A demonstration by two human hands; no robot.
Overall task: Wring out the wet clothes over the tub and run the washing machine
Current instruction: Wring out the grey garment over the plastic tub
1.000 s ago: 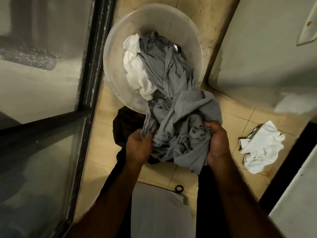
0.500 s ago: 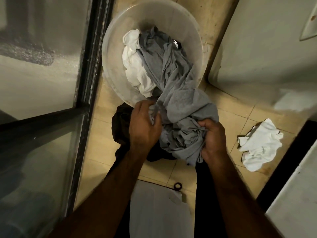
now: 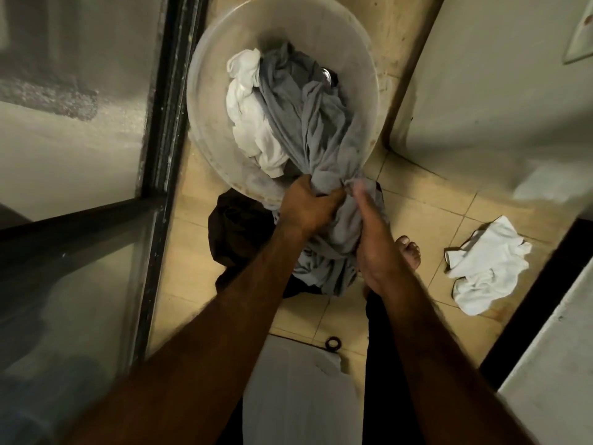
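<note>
L hand (image 3: 306, 205) & R hand (image 3: 377, 248) both have fingers clamped on the wet grey cloth garment (image 3: 308, 123), trailing from the round translucent plastic tub (image 3: 205, 123) past its near rim, so wrung water prob. hits the beige tiled floor (image 3: 417, 194), not tub.

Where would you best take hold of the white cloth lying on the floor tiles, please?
Pinch the bunched folds at the middle of the white cloth, coming down from above: it lies crumpled on the floor tiles, so raised creases probably give the easiest purchase.
</note>
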